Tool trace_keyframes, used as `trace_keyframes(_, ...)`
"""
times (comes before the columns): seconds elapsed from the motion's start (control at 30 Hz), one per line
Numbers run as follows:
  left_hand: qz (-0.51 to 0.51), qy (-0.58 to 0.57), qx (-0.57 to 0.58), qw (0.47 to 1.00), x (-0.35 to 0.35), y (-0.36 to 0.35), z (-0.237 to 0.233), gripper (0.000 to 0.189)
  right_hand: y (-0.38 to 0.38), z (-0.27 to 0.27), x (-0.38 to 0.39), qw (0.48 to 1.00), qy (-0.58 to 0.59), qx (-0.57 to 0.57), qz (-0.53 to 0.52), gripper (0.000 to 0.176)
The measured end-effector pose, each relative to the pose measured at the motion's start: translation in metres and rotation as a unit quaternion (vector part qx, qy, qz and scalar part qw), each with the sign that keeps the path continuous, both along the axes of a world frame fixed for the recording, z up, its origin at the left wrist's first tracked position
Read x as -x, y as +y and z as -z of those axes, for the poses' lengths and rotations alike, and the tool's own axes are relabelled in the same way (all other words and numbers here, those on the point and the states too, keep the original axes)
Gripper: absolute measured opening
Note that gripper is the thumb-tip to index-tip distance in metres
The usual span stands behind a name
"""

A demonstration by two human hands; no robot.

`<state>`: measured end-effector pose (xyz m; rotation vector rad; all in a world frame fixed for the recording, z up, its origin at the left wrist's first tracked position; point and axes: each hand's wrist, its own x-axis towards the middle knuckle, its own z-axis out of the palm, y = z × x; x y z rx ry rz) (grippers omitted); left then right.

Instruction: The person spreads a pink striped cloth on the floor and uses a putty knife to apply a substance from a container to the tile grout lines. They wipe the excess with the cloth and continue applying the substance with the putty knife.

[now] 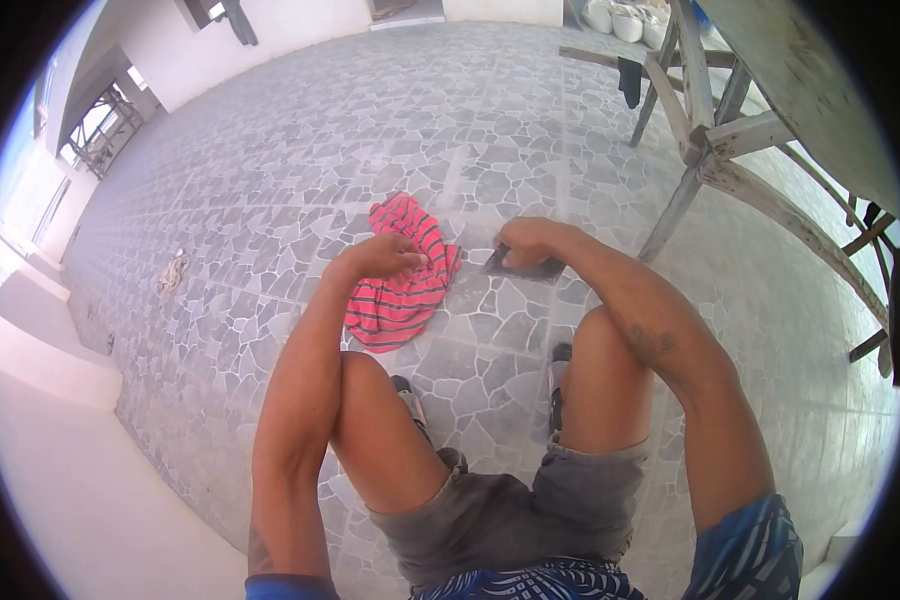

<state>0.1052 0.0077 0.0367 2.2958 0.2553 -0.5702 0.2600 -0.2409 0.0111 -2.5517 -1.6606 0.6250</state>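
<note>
My left hand [388,257] is over a pink cloth with dark stripes [395,310], which lies crumpled on the tiled floor. Its fingers are curled together, and I cannot make out whether anything is between them or whether they touch the cloth. Just right of the cloth, my right hand [533,240] is closed around a dark, flat trowel-like tool [494,262]. The tool is low over the floor, and its handle is hidden beneath my fingers. Both hands are in front of my bent knees.
Grey stone-patterned tiles [270,130] with pale joints cover the floor. A wooden scaffold [705,150] stands at right, a dark cloth [629,82] hanging from it. A pale rag [173,272] lies at left near a low white wall [45,370]. White sacks [625,24] sit at the back.
</note>
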Motion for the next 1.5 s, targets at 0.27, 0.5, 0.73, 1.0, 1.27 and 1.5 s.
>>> trace_keyframes(0.27, 0.005, -0.002, 0.002, 1.0, 0.0, 0.002, 0.001, 0.048, -0.006, 0.003, -0.001, 0.999, 0.006, -0.039, 0.013, 0.034)
trace_keyframes(0.5, 0.009, 0.006, -0.01, 1.0, 0.002, -0.002, -0.006, 0.048, -0.004, -0.008, 0.001, 0.999, 0.027, 0.03, 0.022, 0.049)
trace_keyframes(0.73, 0.019, 0.0, -0.018, 1.0, 0.0, 0.001, 0.0, 0.047, -0.007, 0.005, -0.004, 0.999, 0.018, -0.039, 0.016, 0.032)
trace_keyframes(1.0, 0.017, -0.01, -0.017, 1.0, 0.002, -0.002, -0.001, 0.045, -0.012, 0.003, -0.004, 0.999, 0.026, -0.034, 0.019, 0.032)
trace_keyframes(1.27, 0.022, 0.002, -0.016, 1.0, 0.0, 0.001, 0.003, 0.048, -0.013, -0.003, -0.001, 0.999, 0.013, -0.023, 0.018, 0.034)
trace_keyframes(1.5, 0.026, 0.002, -0.031, 0.999, 0.0, 0.0, 0.0, 0.049, -0.014, 0.002, -0.004, 0.999, 0.01, -0.037, 0.014, 0.035)
